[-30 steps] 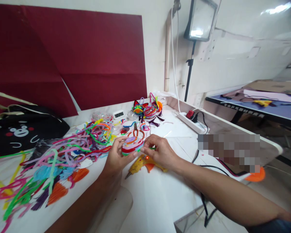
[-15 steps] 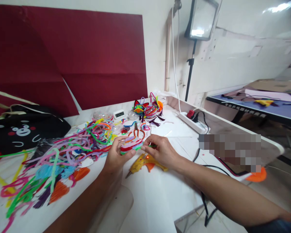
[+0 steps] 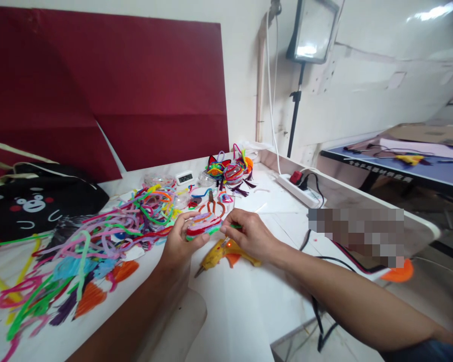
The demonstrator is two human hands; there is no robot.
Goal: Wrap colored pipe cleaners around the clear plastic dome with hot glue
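Left hand [image 3: 179, 242] clasping striped piece [image 3: 203, 226], apparently steadying it | right hand [image 3: 253, 235] pinching green strand [image 3: 237, 230], probably guiding it | glue gun [image 3: 212, 257] lying within reach

"what colours has the ball [image 3: 204, 224]?"

"bands of lilac, pink, red and green, some orange on top."

"and the glue gun [image 3: 215, 255]?"

"yellow, with an orange trigger [image 3: 232, 259]."

"far left, the board [image 3: 154, 90]?"

"plain dark red."

"near left, the tassels [image 3: 89, 300]?"

"orange."
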